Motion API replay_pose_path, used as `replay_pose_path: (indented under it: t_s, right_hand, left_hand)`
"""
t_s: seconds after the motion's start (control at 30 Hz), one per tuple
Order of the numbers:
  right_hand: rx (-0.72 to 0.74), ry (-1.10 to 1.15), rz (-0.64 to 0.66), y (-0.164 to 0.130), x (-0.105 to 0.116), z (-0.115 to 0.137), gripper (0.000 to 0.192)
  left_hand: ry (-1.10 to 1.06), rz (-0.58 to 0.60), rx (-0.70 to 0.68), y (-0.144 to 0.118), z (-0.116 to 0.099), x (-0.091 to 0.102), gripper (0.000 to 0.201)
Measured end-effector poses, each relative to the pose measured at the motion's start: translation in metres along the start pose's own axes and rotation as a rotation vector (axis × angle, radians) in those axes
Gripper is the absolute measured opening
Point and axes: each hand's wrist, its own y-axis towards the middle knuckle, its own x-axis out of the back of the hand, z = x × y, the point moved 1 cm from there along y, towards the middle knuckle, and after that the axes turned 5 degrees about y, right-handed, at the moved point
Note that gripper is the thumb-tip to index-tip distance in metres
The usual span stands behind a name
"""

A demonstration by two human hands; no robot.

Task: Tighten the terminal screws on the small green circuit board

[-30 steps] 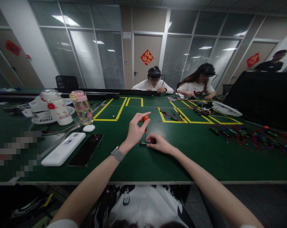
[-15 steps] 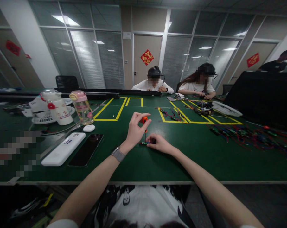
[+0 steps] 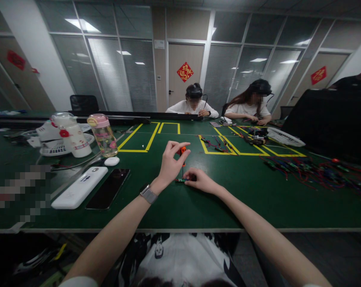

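At the middle of the frame I count my two hands, the left hand [image 3: 170,164] and the right hand [image 3: 200,180], with one orange-handled screwdriver [image 3: 183,153] and one small circuit board [image 3: 180,180] between them. On the left of the surface [image 3: 180,207] I count two bottles, one white bottle [image 3: 73,136] and one pink-lidded bottle [image 3: 103,135], plus one white power bank [image 3: 79,187], one black phone [image 3: 108,188] and one small white oval case [image 3: 111,161]. At the far side I count two seated people, one [image 3: 194,104] at upper centre and one [image 3: 252,105] to the right of centre, with a third person [image 3: 352,81] at the upper right edge, and one tangle of coloured wires [image 3: 314,171] at the right.
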Motion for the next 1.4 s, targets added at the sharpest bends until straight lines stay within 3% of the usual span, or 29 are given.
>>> replay_pose_path:
  t_s: [0.2, 0.4, 0.6, 0.8, 1.0, 1.27, 1.4]
  right_hand:
    - [0.009, 0.001, 0.003, 0.0003, 0.0002, -0.0017, 0.015]
    - [0.004, 0.003, 0.001, 0.0002, 0.0000, -0.0005, 0.015]
    - [0.007, 0.014, 0.009, 0.0001, 0.0003, -0.0003, 0.014]
    - [0.008, 0.016, 0.007, 0.0003, 0.0003, -0.0010, 0.014]
    - [0.016, 0.015, 0.007, 0.0003, 0.0009, -0.0007, 0.015]
    - [0.014, 0.015, 0.005, 0.0003, 0.0004, -0.0007, 0.014]
    - [0.007, 0.017, 0.004, 0.0006, -0.0001, -0.0019, 0.015]
  left_hand:
    - [-0.193, 0.077, 0.046, 0.0001, 0.0028, -0.0031, 0.034]
    - [-0.019, -0.001, 0.026, 0.0001, 0.0004, 0.0000, 0.024]
    - [-0.185, 0.070, 0.031, -0.0005, 0.0030, -0.0034, 0.034]
    - [-0.008, -0.021, 0.006, 0.0002, -0.0006, -0.0005, 0.021]
    - [-0.138, 0.080, 0.026, 0.0003, 0.0027, -0.0017, 0.035]
    - [-0.011, -0.009, 0.032, 0.0000, 0.0011, -0.0006, 0.023]
    - [-0.048, 0.027, 0.031, 0.0007, 0.0025, -0.0001, 0.031]
